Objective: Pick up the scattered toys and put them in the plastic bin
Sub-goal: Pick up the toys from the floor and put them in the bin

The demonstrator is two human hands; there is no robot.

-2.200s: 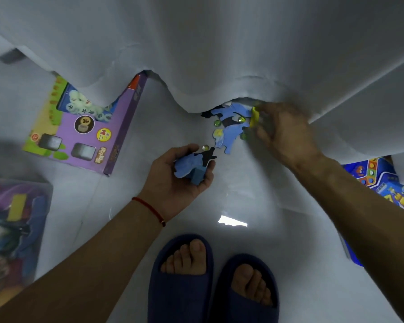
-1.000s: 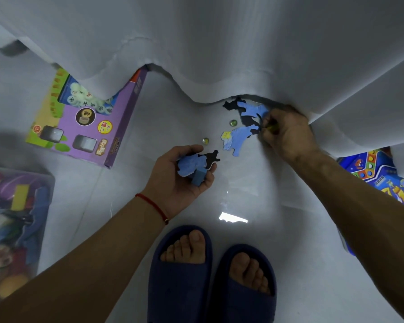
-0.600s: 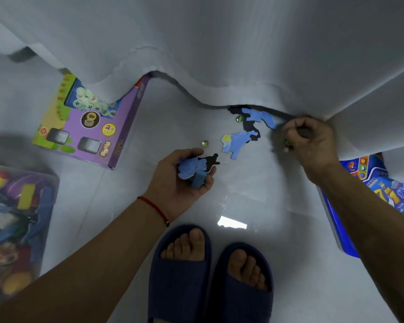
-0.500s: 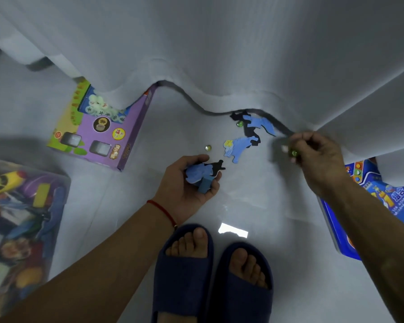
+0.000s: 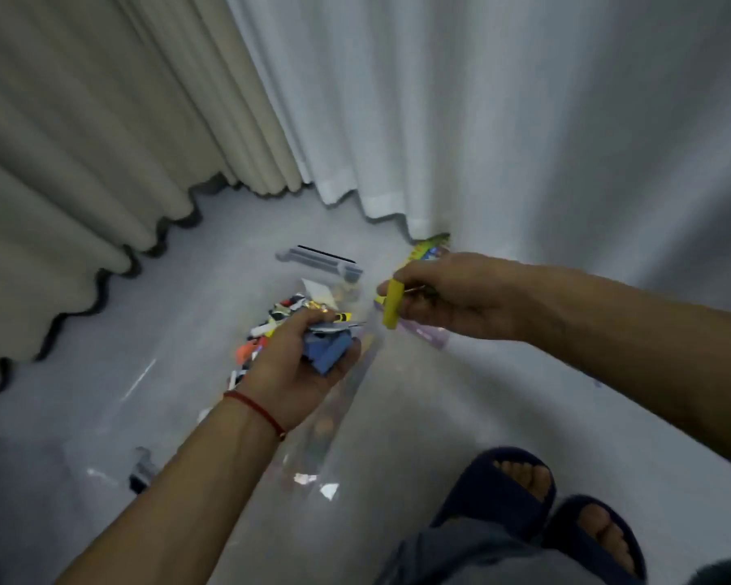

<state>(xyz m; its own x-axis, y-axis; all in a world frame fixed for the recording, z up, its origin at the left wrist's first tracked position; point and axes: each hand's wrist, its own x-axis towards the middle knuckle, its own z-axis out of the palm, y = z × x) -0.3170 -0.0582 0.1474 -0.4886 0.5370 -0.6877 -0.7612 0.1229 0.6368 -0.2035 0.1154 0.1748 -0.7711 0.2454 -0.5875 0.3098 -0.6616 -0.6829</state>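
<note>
My left hand (image 5: 290, 375) hovers palm up over the clear plastic bin (image 5: 351, 394) and grips a blue block with flat blue foam pieces (image 5: 328, 352). To its right, my right hand (image 5: 461, 297) pinches a yellow block (image 5: 391, 304) upright, just past the bin's right wall; something small and dark sits curled in its fingers. Several mixed colourful toys (image 5: 277, 320) lie inside the bin under my left hand. The view is blurred.
Grey latches (image 5: 317, 261) (image 5: 142, 475) mark the bin's far and near ends. A purple and yellow toy box (image 5: 429, 247) lies behind my right hand at the white curtain (image 5: 482, 120). Beige curtains (image 5: 102, 141) hang at the left. My slippered feet (image 5: 511, 487) stand at lower right.
The view swung away from the foam pieces at the curtain to the bin. Both hands came over to it, each carrying the toys it picked up.
</note>
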